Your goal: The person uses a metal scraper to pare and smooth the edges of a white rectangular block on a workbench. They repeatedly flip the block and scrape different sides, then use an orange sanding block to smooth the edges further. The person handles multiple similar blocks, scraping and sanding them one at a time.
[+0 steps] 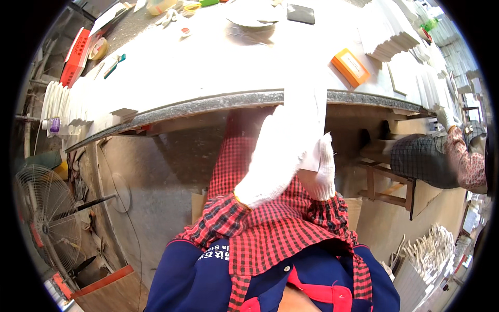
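A long white flat strip (305,112) reaches from the tabletop over its front edge and down toward my lap. What it is made of I cannot tell in the strong glare. My left hand (278,148), in a white knitted glove, lies across the strip's left side just below the table edge; its fingers are washed out by the light. My right hand (322,174), gloved the same way, is closed at the strip's lower right edge, with fingers along its side. Red-and-black checked sleeves cover both forearms above a checked apron (275,244).
On the bright table (208,67) lie an orange box (351,67), a dark flat pad (300,14) and a teal-handled tool (114,66). White stacks (387,31) stand at the right. A fan (49,223) is at the left. Another person (462,161) sits at the right by a wooden stool (387,187).
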`<action>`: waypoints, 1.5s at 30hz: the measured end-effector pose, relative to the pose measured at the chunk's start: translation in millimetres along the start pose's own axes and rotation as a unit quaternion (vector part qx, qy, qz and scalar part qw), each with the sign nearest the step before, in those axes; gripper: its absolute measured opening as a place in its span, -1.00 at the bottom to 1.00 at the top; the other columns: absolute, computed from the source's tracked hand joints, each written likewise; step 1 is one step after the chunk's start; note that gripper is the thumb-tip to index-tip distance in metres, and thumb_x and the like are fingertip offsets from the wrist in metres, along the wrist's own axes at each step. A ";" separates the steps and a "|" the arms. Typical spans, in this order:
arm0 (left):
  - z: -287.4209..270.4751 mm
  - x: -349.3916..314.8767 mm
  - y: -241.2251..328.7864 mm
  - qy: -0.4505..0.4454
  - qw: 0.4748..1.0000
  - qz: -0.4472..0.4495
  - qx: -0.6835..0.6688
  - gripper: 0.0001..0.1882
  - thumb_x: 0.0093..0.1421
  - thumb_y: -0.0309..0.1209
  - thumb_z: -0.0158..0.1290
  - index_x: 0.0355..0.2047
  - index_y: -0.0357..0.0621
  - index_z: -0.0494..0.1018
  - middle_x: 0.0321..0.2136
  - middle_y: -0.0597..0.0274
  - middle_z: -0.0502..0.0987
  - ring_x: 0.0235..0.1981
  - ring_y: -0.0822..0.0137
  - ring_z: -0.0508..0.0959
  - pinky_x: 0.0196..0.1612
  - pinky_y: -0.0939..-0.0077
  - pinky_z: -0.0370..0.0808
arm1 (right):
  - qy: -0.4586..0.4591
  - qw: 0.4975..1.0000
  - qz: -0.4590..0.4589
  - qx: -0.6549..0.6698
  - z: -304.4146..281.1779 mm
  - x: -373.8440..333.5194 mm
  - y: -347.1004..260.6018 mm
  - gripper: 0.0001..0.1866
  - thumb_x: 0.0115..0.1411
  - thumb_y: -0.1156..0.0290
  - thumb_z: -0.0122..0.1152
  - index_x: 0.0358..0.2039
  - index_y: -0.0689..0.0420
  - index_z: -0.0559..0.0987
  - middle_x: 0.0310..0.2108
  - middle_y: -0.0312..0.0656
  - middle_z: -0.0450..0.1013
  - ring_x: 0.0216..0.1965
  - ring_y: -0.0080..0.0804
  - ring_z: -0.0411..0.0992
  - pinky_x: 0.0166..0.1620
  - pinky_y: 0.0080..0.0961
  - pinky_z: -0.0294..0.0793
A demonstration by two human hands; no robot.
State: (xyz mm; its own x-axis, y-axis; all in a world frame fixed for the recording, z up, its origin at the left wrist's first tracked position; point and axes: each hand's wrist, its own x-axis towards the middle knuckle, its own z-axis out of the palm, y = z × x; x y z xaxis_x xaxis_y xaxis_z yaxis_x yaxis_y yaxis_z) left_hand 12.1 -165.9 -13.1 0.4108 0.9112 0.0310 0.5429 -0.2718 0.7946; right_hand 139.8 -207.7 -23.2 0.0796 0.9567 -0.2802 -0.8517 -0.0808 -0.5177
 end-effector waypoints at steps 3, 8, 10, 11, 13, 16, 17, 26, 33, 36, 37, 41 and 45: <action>-11.0 13.4 -11.9 -0.023 0.994 -0.059 -0.090 -0.06 0.32 -0.25 0.09 0.50 -0.17 -0.23 0.32 -0.18 0.32 0.25 0.04 0.46 0.27 0.33 0.40 | -0.014 0.994 0.066 0.085 -18.7 -6.6 1.8 -0.18 0.41 -0.24 -0.11 0.39 0.18 0.20 0.28 0.00 0.33 0.22 -0.03 0.39 0.18 0.06 0.46; -26.6 34.0 -14.4 -0.091 0.951 -0.147 -0.257 -0.18 0.40 -0.18 0.05 0.50 -0.15 -0.10 0.35 -0.04 0.30 0.25 0.09 0.43 0.29 0.33 0.37 | -0.063 0.986 0.126 0.087 -20.8 -8.4 4.4 -0.19 0.38 -0.28 -0.09 0.37 0.12 0.23 0.24 0.05 0.37 0.07 0.08 0.50 -0.20 0.26 0.64; -15.1 42.3 -33.1 -0.056 0.918 -0.117 -0.374 -0.30 0.47 -0.14 -0.05 0.49 -0.08 0.00 0.34 0.10 0.32 0.24 0.20 0.41 0.28 0.37 0.38 | -0.090 0.975 0.160 0.129 -20.2 -9.0 5.7 -0.09 0.38 -0.34 -0.23 0.43 0.18 0.12 0.30 0.12 0.29 0.13 0.13 0.46 -0.07 0.18 0.64; -15.4 48.5 -36.3 -0.067 0.883 -0.124 -0.448 -0.35 0.49 -0.12 -0.09 0.47 -0.09 0.05 0.33 0.11 0.32 0.24 0.23 0.41 0.27 0.38 0.39 | -0.102 0.968 0.171 0.153 -16.7 -8.7 7.7 -0.09 0.38 -0.35 -0.23 0.43 0.17 0.12 0.31 0.12 0.28 0.14 0.13 0.46 -0.07 0.19 0.64; -15.2 48.9 -35.2 -0.072 0.843 -0.129 -0.517 -0.41 0.53 -0.08 -0.21 0.42 -0.14 0.15 0.32 0.12 0.33 0.22 0.30 0.43 0.25 0.40 0.42 | -0.107 0.958 0.198 0.179 -20.1 -8.4 11.3 -0.13 0.40 -0.31 -0.25 0.43 0.16 0.15 0.31 0.14 0.29 0.15 0.12 0.45 -0.08 0.21 0.64; -10.5 46.9 -23.3 -0.037 0.781 -0.175 -0.598 -0.38 0.53 -0.05 -0.26 0.42 -0.19 0.13 0.32 0.06 0.34 0.22 0.27 0.44 0.26 0.37 0.42 | -0.071 0.969 0.208 0.114 -23.1 -1.4 5.5 -0.17 0.43 -0.26 -0.28 0.40 0.20 0.18 0.27 0.12 0.34 0.16 0.12 0.45 -0.06 0.16 0.64; -4.0 47.5 -24.5 -0.020 0.739 -0.172 -0.651 -0.37 0.53 -0.02 -0.29 0.41 -0.20 0.14 0.29 -0.02 0.37 0.20 0.21 0.47 0.24 0.31 0.45 | 0.011 0.982 0.184 0.047 -16.7 0.6 4.3 -0.25 0.46 -0.16 -0.19 0.39 0.21 0.21 0.25 0.04 0.38 0.14 -0.04 0.48 0.04 -0.03 0.60; 5.6 48.4 -33.0 -0.043 0.727 -0.168 -0.665 -0.38 0.54 -0.04 -0.34 0.35 -0.30 0.20 0.25 -0.10 0.40 0.23 0.04 0.45 0.30 0.18 0.40 | 0.047 0.963 0.103 -0.246 -34.0 33.5 -11.2 -0.39 0.50 0.05 -0.04 0.33 0.27 0.33 0.26 -0.18 0.38 0.21 -0.42 0.34 0.29 -0.47 0.30; -2.4 45.5 -61.9 0.009 0.879 -0.051 -0.474 -0.50 0.54 -0.23 -0.24 0.32 -0.34 0.20 0.23 -0.06 0.42 0.23 0.14 0.46 0.28 0.30 0.43 | -0.028 0.941 0.218 -0.256 -49.7 -7.6 -18.6 -0.41 0.45 -0.10 -0.04 0.00 0.25 0.55 -0.11 -0.11 0.59 -0.16 -0.35 0.56 -0.07 -0.40 0.58; -5.7 48.2 -63.5 0.083 0.957 0.058 -0.272 -0.61 0.49 -0.33 -0.10 0.22 -0.28 0.34 0.11 0.01 0.53 0.08 0.21 0.57 0.10 0.40 0.56 | -0.073 0.924 0.156 -0.341 -53.6 -29.7 -14.7 -0.42 0.41 -0.08 0.04 -0.18 0.28 0.64 -0.13 -0.07 0.60 -0.18 -0.32 0.57 -0.10 -0.38 0.59; -7.6 49.6 -64.2 0.104 0.968 0.083 -0.213 -0.62 0.48 -0.34 -0.09 0.20 -0.29 0.35 0.09 0.01 0.54 0.06 0.20 0.58 0.10 0.39 0.56 | -0.081 0.926 0.158 -0.332 -56.9 -33.7 -13.9 -0.48 0.39 0.00 0.08 -0.17 0.29 0.66 -0.13 -0.07 0.60 -0.15 -0.33 0.57 -0.08 -0.38 0.59; -10.9 52.5 -66.9 0.150 0.978 0.105 -0.104 -0.66 0.44 -0.38 -0.04 0.14 -0.29 0.38 0.03 0.00 0.57 0.02 0.17 0.61 0.09 0.37 0.56 | -0.029 0.922 0.162 -0.351 -49.3 -37.0 -17.4 -0.58 0.34 0.15 0.23 -0.04 0.27 0.64 -0.13 -0.12 0.62 -0.13 -0.42 0.57 -0.03 -0.47 0.56; -14.8 53.3 -58.8 0.162 0.977 0.140 -0.012 -0.63 0.47 -0.31 -0.10 0.16 -0.27 0.38 0.05 0.00 0.56 0.05 0.16 0.59 0.10 0.35 0.55 | 0.120 0.874 -0.015 -0.471 -35.6 -31.0 -18.4 -0.64 0.24 0.42 0.34 0.03 0.25 0.61 -0.10 -0.16 0.61 -0.11 -0.51 0.55 -0.01 -0.52 0.55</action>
State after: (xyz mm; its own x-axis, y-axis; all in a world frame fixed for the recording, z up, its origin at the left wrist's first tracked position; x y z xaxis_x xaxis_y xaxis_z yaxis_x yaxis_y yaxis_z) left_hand -8.8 -96.8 -49.2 0.2854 0.8534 0.4362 0.4229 -0.5206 0.7417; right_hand 171.5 -245.9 -33.8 0.2978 0.8848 -0.3583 -0.0514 -0.3600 -0.9315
